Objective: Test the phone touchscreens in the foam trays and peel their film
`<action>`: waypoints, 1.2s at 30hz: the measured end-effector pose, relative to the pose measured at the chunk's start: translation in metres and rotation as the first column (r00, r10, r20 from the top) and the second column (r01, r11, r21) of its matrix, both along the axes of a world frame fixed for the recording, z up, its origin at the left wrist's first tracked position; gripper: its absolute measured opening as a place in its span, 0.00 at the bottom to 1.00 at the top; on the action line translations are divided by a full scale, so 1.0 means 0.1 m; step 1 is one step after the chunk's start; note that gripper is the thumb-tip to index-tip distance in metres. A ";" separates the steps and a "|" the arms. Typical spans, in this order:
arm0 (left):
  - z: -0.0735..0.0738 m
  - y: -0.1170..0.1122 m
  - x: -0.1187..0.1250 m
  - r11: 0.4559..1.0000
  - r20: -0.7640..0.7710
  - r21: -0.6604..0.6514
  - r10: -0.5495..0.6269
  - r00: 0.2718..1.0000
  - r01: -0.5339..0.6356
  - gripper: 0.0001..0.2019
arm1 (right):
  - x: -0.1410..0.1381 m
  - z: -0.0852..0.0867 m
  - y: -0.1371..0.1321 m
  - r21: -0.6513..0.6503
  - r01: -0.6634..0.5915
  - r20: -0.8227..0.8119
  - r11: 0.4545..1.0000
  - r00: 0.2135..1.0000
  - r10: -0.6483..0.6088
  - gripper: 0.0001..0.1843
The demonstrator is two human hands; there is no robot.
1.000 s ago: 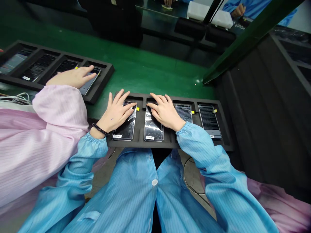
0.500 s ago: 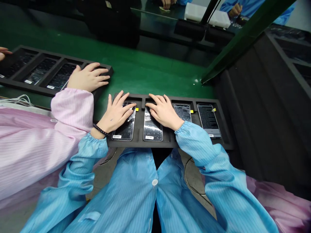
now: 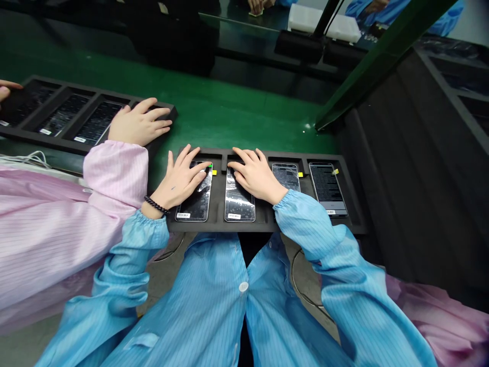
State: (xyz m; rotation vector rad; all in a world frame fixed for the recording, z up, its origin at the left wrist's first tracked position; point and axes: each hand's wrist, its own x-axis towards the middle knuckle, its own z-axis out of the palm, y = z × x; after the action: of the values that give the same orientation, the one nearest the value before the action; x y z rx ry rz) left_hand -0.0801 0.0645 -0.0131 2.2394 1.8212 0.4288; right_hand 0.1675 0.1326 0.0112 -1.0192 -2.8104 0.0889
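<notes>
A black tray (image 3: 267, 224) with four slots lies in front of me on the green belt, a phone in each slot. My left hand (image 3: 181, 178) lies flat with fingers spread on the leftmost phone (image 3: 193, 201). My right hand (image 3: 254, 176) rests open on the second phone (image 3: 239, 201), fingers stretched over its upper half. The third phone (image 3: 286, 176) and fourth phone (image 3: 326, 188) lie untouched to the right, each with a small yellow tab beside it.
A co-worker in a pink sleeve (image 3: 114, 168) rests a hand (image 3: 139, 122) on a second black tray (image 3: 57, 137) of phones at the left. A dark wall (image 3: 412, 178) and green rail (image 3: 367, 61) stand at right. White cables (image 3: 26, 158) lie left.
My hands have stayed on the two left phones. The co-worker's hand slid to the right end of the other tray, and that tray shifted along the belt.
</notes>
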 end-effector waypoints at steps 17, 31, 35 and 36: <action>0.11 -0.25 -0.10 0.979 -0.069 0.110 0.181 0.981 -0.173 0.32 | 0.30 0.03 0.00 -0.001 0.071 0.033 0.997 0.997 -0.071 0.21; 0.15 -0.29 -0.04 0.971 -0.126 0.128 0.220 0.967 -0.204 0.26 | 0.47 0.01 -0.01 0.039 0.118 0.038 0.992 0.992 -0.119 0.21; 0.19 -0.29 0.01 0.970 -0.204 0.085 0.242 0.949 -0.229 0.28 | 0.48 0.01 -0.01 0.028 0.128 0.051 0.991 0.990 -0.129 0.21; 0.19 -0.29 0.02 0.969 -0.211 0.081 0.245 0.946 -0.233 0.29 | 0.48 0.01 -0.01 0.027 0.130 0.055 0.991 0.990 -0.131 0.21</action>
State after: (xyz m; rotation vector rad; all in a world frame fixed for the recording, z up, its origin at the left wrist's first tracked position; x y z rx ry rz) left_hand -0.0778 0.0355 0.0063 2.1825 2.2339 0.2831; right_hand 0.2154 0.1317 0.0120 -1.2157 -2.7780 0.0128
